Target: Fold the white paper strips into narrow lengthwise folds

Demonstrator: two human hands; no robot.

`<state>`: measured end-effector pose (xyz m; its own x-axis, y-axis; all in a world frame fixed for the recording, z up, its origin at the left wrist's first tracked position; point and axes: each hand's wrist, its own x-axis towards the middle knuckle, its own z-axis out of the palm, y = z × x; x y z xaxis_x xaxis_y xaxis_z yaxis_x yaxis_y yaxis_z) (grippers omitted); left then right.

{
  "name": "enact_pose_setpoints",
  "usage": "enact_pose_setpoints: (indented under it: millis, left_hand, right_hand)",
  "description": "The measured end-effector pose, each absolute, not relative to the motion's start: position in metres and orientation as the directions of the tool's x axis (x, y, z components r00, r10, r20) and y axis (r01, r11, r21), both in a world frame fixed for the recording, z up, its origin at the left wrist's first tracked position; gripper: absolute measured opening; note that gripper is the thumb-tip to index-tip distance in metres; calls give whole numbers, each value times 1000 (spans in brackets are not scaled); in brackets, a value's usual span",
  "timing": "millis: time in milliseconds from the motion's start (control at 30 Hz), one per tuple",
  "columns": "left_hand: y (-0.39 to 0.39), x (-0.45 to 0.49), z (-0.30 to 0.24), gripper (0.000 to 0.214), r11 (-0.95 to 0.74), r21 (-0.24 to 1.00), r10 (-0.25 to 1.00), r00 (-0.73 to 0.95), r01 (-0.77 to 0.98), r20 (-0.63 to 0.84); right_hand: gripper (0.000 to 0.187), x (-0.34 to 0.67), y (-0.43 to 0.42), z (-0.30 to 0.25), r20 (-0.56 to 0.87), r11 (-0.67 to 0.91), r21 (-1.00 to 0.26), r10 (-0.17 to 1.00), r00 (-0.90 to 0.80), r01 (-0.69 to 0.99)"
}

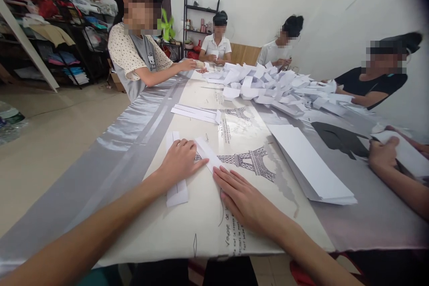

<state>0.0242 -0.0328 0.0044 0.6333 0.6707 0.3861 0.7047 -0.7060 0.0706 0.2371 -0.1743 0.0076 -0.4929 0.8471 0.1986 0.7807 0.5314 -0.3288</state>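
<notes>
A folded white paper strip (205, 146) lies aslant on the tablecloth between my hands. My left hand (181, 161) rests at its left side, palm down, fingers bent and thumb stretched out onto the strip. My right hand (243, 194) lies flat, its extended fingertips touching the strip's near end. Under my left hand and wrist lies another folded paper piece (177, 194), partly hidden. Farther ahead, several narrow folded strips (196, 114) lie together. A stack of flat white paper sheets (311, 165) is to the right of my right hand.
A large heap of folded white papers (261, 82) covers the table's far right. A dark grey flat piece (338, 136) lies beyond the stack. A co-worker's hands (385, 149) hold white paper at the right edge. Several other people sit or stand around the table (110, 174).
</notes>
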Motion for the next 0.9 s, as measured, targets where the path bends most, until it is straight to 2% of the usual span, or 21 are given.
enact_pose_setpoints:
  millis: [233, 500, 900]
  left_hand:
    - [-32, 24, 4, 43, -698, -16, 665, 656, 716, 358]
    - [-32, 24, 7, 44, -688, -46, 671, 660, 724, 339]
    - [-27, 22, 2, 49, -696, -62, 651, 666, 715, 364]
  right_hand:
    - [69, 248, -200, 11, 152, 530, -322, 847, -510, 784]
    - [74, 263, -235, 7, 127, 469, -368, 881, -456, 803]
    - [70, 271, -256, -2, 149, 442, -295, 897, -416, 847]
